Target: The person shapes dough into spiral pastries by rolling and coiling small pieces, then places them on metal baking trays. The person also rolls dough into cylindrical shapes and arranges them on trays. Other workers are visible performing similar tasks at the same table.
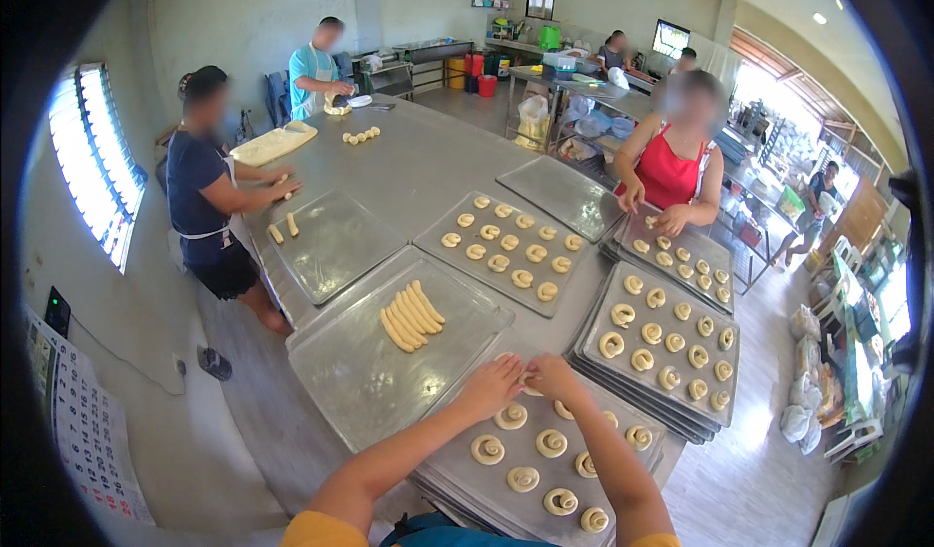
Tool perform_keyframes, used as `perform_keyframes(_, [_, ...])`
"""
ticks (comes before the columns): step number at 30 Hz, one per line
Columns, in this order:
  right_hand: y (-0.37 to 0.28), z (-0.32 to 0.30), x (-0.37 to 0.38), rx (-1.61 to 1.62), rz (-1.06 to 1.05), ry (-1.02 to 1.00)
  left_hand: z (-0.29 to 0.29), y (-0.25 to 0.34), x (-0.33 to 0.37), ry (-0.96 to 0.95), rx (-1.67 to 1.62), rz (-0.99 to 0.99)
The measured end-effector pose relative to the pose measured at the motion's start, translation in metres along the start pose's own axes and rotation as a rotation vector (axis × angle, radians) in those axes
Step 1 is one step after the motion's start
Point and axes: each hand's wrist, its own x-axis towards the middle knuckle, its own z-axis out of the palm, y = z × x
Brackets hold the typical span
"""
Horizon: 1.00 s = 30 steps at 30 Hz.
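Observation:
My left hand [494,383] and my right hand [551,377] meet above the far edge of the baking tray in front of me. Between their curled fingers is a pale piece of dough [530,388], partly hidden by the fingers. Coiled dough rolls [551,443] lie in rows on that metal tray [486,496], which tops a stack. Just beyond my left forearm, several dough strips [413,315] lie side by side on another tray [341,372].
Trays of coiled rolls [521,279] stand beyond my hands, with a tall tray stack [598,377] at right. A person in a red apron [671,167] handles dough there. Two people work at the table's far left. A dough slab [274,143] lies near them.

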Motion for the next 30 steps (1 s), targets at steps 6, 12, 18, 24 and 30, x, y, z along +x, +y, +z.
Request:
perform_keyframes(6, [-0.01,-0.028,-0.028,0.049,0.228,-0.085,0.0,-0.001,0.01,-0.085,-0.213,-0.216])
perform_keyframes(12, [-0.029,-0.052,-0.038,0.068,0.205,0.127,-0.02,-0.141,0.0,0.511,-0.949,-0.816])
perform_keyframes(18, [-0.061,-0.064,-0.038,0.189,0.082,0.213,-0.02,-0.268,-0.047,0.498,0.062,-0.989])
perform_keyframes(24, [-0.066,-0.068,-0.041,0.281,0.177,0.149,-0.024,-0.308,-0.021,-0.116,-0.073,-0.994])
perform_keyframes(30, [-0.05,-0.066,-0.044,0.258,0.21,0.145,-0.032,-0.311,-0.031,-0.008,-0.342,-1.091])
